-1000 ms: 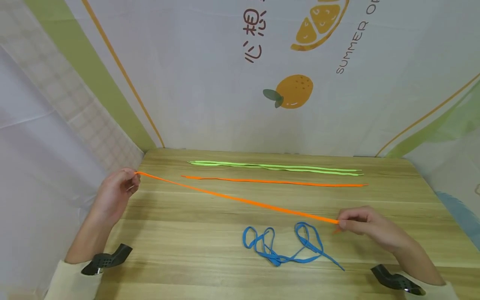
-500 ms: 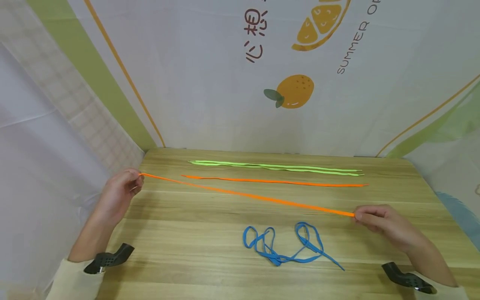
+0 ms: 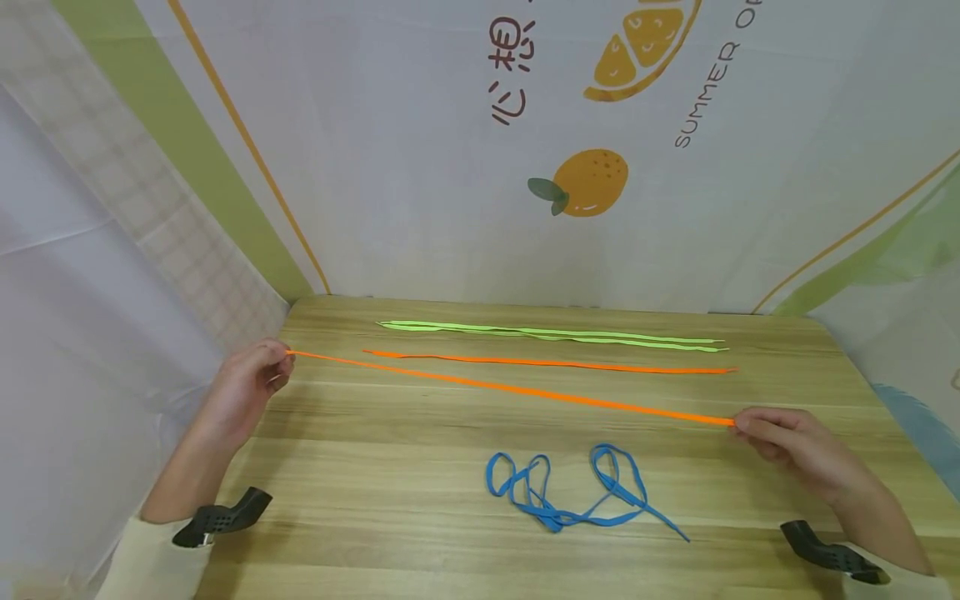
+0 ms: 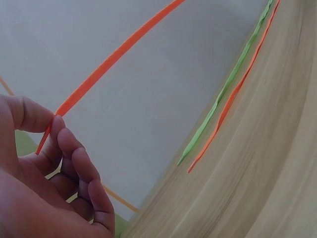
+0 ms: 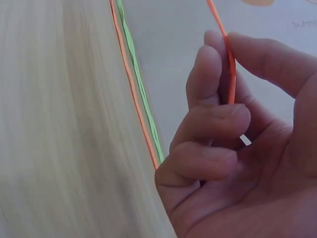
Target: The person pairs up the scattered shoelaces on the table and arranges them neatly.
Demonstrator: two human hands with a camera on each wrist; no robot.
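An orange shoelace [image 3: 547, 393] is stretched nearly straight between my two hands, above the table. My left hand [image 3: 243, 387] pinches one end between thumb and forefinger; in the left wrist view the lace's tip [image 4: 42, 141] pokes out below the pinch. At the other end my right hand [image 3: 802, 450] pinches the lace, and the right wrist view shows its end [image 5: 231, 84] running down into the palm. Behind it a second orange shoelace [image 3: 525, 362] lies straight on the table. Two light green shoelaces [image 3: 600, 337] lie side by side farther back.
A blue shoelace [image 3: 577, 518] lies in loose loops on the wooden table [image 3: 360, 517], nearer the front. A white curtain [image 3: 420, 167] with printed fruit hangs along the table's back edge. More cloth hangs at the left and right sides.
My right hand has slid rightward and slightly back along the orange shoelace to its end, drawing it straighter. My left hand has shifted a little to the right. The laces on the table are unmoved.
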